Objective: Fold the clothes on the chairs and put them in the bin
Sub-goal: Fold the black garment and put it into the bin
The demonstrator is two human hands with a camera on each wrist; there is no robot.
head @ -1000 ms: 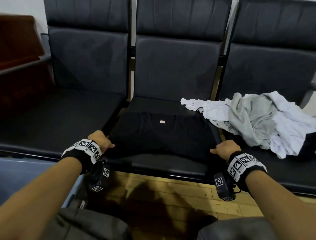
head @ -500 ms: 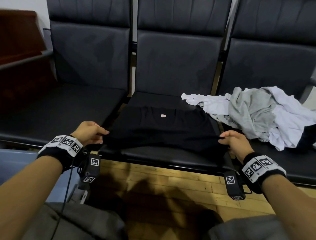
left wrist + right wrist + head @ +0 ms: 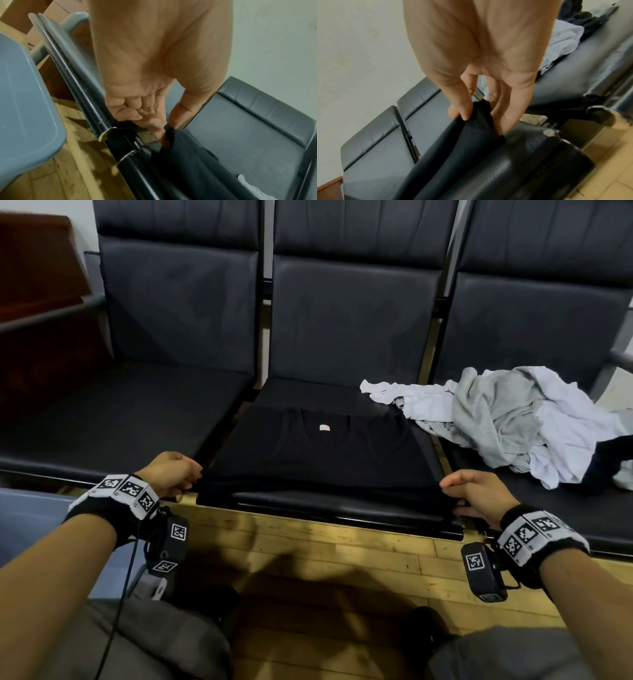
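From the head view, the black shirt lies flat on the middle chair seat, its near edge at the seat's front lip; the left hand pinches the near-left corner and the right hand pinches the near-right one. Beside the shirt, toward the right chair, a heap of white and grey clothes spills a sleeve onto the middle seat, near the shirt's far-right corner. If the near edge is carried over toward the backrest, it could catch that sleeve and fold it in. In the left wrist view, the left hand holds only a thin bit of black cloth between thumb and curled fingers, just beside the gap between seats; so slight a hold may slip, and the corner could drop into that gap. The grey bin stands on the floor well to the left of the shirt. In the right wrist view, the right hand pinches a bunched fold of the shirt between thumb and straighter fingers. It may be gripping more than one layer, though I cannot tell; if so, the fold would come out uneven or dragged askew.
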